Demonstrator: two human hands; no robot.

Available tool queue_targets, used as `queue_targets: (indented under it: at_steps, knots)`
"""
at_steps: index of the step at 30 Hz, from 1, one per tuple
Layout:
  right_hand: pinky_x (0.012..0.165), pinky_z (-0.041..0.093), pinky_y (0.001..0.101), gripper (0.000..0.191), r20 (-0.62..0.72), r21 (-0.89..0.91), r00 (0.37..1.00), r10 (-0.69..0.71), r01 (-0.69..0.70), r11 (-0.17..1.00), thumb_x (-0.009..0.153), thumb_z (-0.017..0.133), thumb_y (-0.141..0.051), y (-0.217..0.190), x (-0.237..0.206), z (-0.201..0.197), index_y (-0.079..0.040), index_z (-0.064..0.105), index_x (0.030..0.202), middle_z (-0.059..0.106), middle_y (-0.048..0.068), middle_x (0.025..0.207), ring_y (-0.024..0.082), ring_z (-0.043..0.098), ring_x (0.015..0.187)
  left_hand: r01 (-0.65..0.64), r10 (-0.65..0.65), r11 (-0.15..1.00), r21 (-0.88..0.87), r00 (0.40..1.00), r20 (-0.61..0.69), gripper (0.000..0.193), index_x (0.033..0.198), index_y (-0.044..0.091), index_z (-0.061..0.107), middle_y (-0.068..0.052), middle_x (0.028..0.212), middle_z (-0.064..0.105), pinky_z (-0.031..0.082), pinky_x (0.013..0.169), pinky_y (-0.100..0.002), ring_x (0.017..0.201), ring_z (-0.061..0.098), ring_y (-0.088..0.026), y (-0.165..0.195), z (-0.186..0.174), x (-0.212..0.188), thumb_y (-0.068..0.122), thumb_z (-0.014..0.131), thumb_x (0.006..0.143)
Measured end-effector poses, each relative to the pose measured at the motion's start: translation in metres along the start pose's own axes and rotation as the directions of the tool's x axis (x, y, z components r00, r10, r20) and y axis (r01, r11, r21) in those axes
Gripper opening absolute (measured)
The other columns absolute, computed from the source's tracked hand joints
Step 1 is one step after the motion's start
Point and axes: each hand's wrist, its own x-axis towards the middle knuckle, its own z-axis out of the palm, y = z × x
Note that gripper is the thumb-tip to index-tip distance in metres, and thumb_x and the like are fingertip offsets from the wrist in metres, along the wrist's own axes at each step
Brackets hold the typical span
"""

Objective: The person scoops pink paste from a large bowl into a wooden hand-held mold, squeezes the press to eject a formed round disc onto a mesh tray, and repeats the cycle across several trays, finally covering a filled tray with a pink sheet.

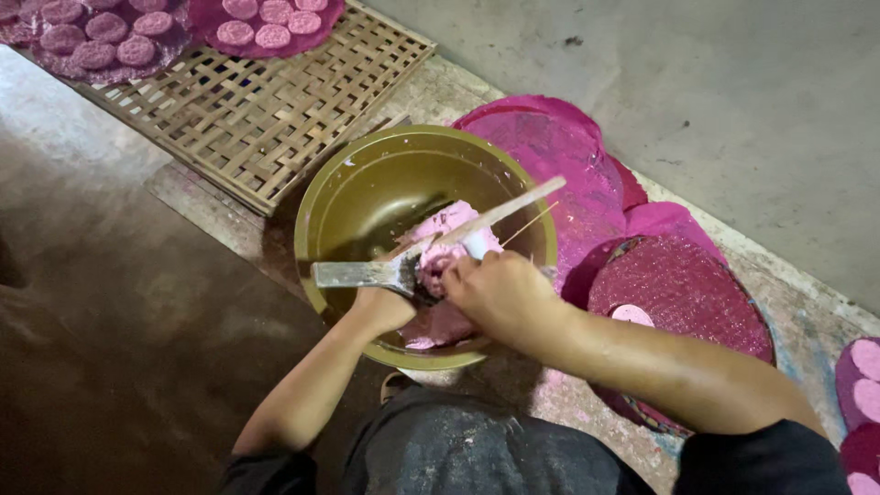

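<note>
Soft pink dough (451,240) in round olive bowl (367,188)

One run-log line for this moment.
left hand: grips metal scraper | right hand: on pink dough | olive bowl

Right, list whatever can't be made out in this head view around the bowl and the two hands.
- Left hand: its fingers are hidden behind the metal scraper and the bowl rim.
- Right hand: fingertips buried in the pink dough, so its grip on the wooden stick is unclear.
- Pink discs at the right: cut off by the frame edge.
- Woven tray: its top is cut off.
</note>
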Motion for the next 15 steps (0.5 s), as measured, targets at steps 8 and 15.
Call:
queue_targets:
  at_steps: [8, 15]
  knots:
    - [0.054, 0.058, 0.0399, 0.020, 0.158, 0.091, 0.970, 0.187, -0.203, 0.975, 0.088, 0.059, -0.017, 0.043, -0.056, -0.035, -0.016, 0.065, 0.107, 0.068, 0.006, 0.093, 0.026, 0.072, 0.076, 0.004, 0.032, 0.981, 0.194, 0.983, -0.179, 0.054, 0.141, 0.026, 0.060, -0.007, 0.125, 0.071, 0.060, 0.088, -0.042, 0.100, 0.071, -0.029, -0.014, -0.033, -0.003, 0.034, 0.065, 0.088]
    - [0.054, 0.058, 0.0364, 0.022, -0.057, -0.088, 0.997, 0.058, -0.063, 0.994, 0.087, 0.061, -0.019, -0.008, 0.000, -0.015, -0.007, 0.065, 0.106, 0.069, 0.008, 0.083, 0.025, 0.073, 0.070, -0.298, 0.384, 0.909, 0.293, 0.870, -0.309, 0.068, 0.144, 0.012, 0.055, -0.015, 0.129, 0.066, 0.056, 0.087, -0.051, 0.116, 0.066, -0.041, -0.006, -0.010, 0.003, 0.033, 0.073, 0.082]
